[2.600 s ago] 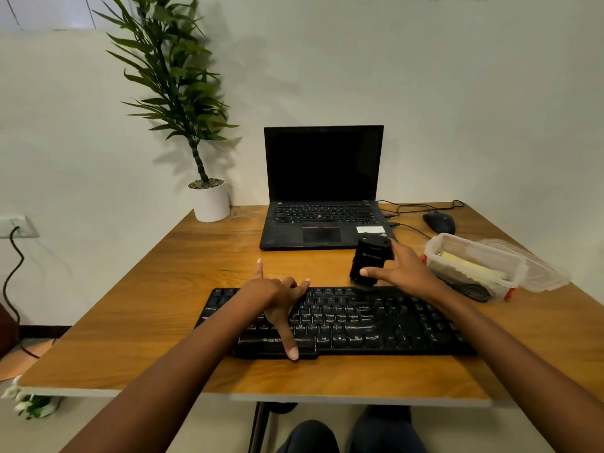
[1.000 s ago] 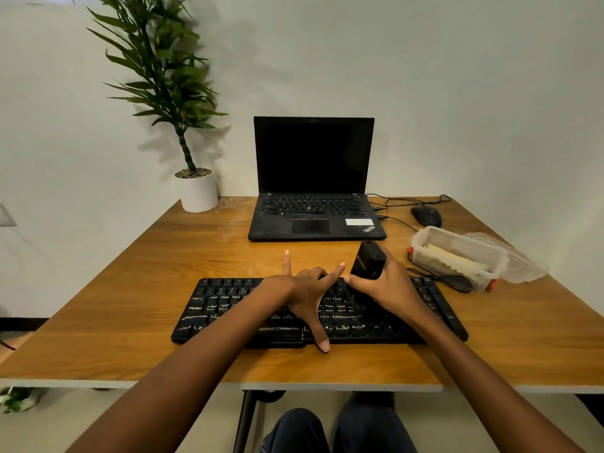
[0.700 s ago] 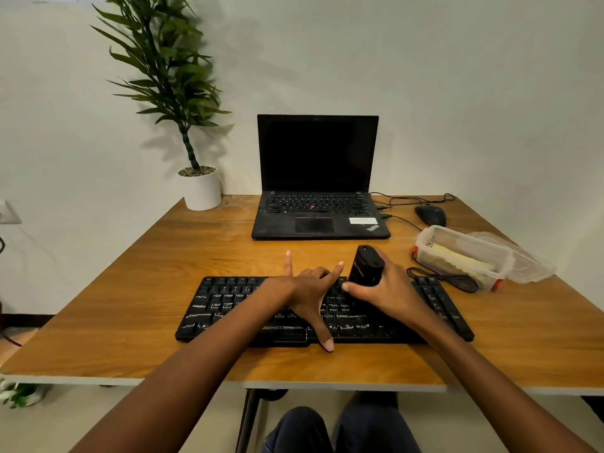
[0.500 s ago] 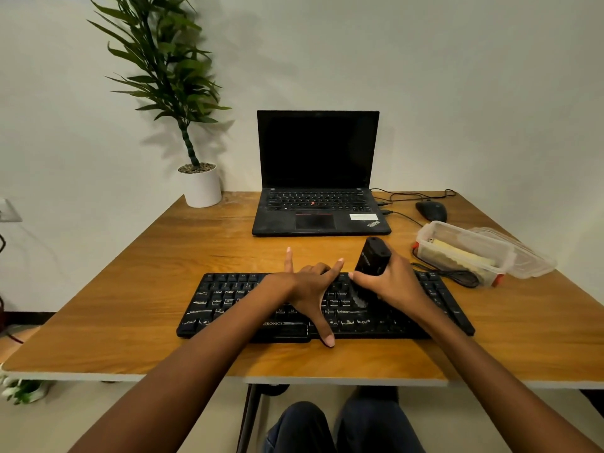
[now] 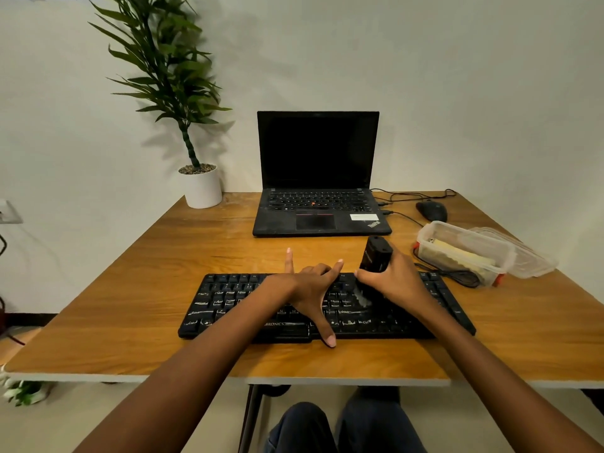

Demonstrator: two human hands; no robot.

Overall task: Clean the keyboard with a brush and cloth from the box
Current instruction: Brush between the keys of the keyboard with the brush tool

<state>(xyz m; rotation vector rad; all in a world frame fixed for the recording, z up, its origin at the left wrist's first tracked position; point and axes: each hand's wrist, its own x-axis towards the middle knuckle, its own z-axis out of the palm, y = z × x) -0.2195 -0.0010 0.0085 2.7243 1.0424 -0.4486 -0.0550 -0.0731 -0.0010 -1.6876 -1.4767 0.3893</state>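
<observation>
Since the earliest frame the right hand (image 5: 392, 281) has brought the brush (image 5: 375, 256) from behind the keyboard (image 5: 228, 299) onto its middle keys. It grips the brush upright, bristles on the keys. The left hand (image 5: 310, 287) rests spread on the keyboard, holding nothing. The box (image 5: 464, 253) stands on the table (image 5: 130, 289), right of the keyboard.

A black keyboard (image 5: 225, 302) lies on the wooden table (image 5: 157, 289), near its front edge. The left hand (image 5: 310, 287) rests on the keys with the fingers spread, and the thumb reaches the front rim. The right hand (image 5: 397, 282) grips a black brush (image 5: 375, 258), tilted, and its pale bristles touch the keys beside the left hand. To the right stands an open clear box (image 5: 457, 238) with a yellowish cloth (image 5: 461, 256) inside. Behind the keyboard are an open laptop (image 5: 317, 210), a mouse (image 5: 431, 210) and a potted plant (image 5: 202, 189).
</observation>
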